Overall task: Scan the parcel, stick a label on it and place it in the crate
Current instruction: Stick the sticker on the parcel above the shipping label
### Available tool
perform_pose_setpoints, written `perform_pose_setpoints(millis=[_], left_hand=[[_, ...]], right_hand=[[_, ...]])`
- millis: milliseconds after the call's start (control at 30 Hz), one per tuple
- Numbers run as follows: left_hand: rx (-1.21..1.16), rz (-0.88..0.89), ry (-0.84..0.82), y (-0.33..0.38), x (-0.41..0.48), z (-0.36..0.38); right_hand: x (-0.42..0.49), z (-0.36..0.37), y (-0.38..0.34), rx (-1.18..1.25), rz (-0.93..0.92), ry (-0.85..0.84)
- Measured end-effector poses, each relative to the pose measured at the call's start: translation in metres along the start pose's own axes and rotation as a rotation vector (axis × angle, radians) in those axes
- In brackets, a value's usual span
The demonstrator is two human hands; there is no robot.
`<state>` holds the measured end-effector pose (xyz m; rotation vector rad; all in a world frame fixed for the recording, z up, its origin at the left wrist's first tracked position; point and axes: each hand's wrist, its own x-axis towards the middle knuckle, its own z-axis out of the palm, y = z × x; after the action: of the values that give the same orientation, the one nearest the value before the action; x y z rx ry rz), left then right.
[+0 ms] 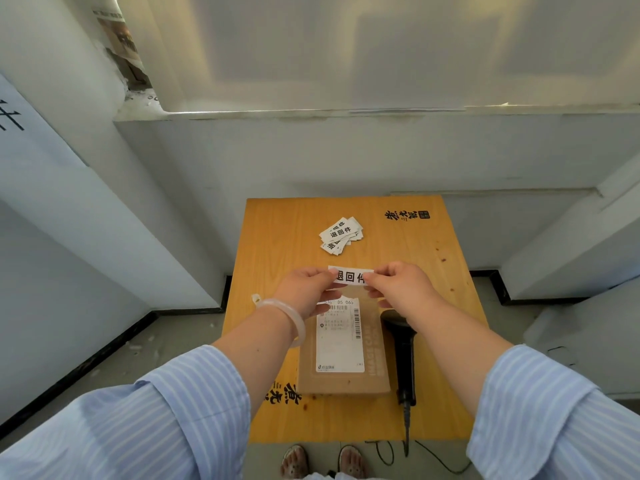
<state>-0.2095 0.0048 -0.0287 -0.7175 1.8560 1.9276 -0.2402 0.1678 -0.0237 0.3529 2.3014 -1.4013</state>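
A brown cardboard parcel point(343, 379) with a white shipping slip lies flat on the wooden table point(287, 237), near its front edge. Above the parcel's far end I hold a white label point(350, 276) with black characters. My left hand point(308, 289) pinches the label's left end and my right hand point(401, 284) pinches its right end. A black barcode scanner point(401, 344) lies on the table just right of the parcel, under my right forearm. No crate is in view.
A loose pile of the same white labels point(341, 234) lies at the table's far middle. The scanner's cable point(429, 455) trails off the front edge to the floor. White walls enclose the table at the back and both sides. My feet show below the table's front.
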Motion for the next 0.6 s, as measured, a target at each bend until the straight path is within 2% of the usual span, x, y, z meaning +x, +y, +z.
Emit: perform_pose_setpoints(millis=[100, 333, 600], left_hand=[[0.115, 0.005, 0.023, -0.004, 0.009, -0.002], [0.627, 0.081, 0.126, -0.007, 0.044, -0.008], [0.952, 0.060, 0.148, -0.006, 0.059, -0.007]], right_hand=[[0.010, 0.003, 0.007, -0.009, 0.017, 0.029], [0.034, 0.016, 0.021, -0.067, 0.052, 0.076], [0.048, 0.027, 0.026, -0.195, 0.035, 0.102]])
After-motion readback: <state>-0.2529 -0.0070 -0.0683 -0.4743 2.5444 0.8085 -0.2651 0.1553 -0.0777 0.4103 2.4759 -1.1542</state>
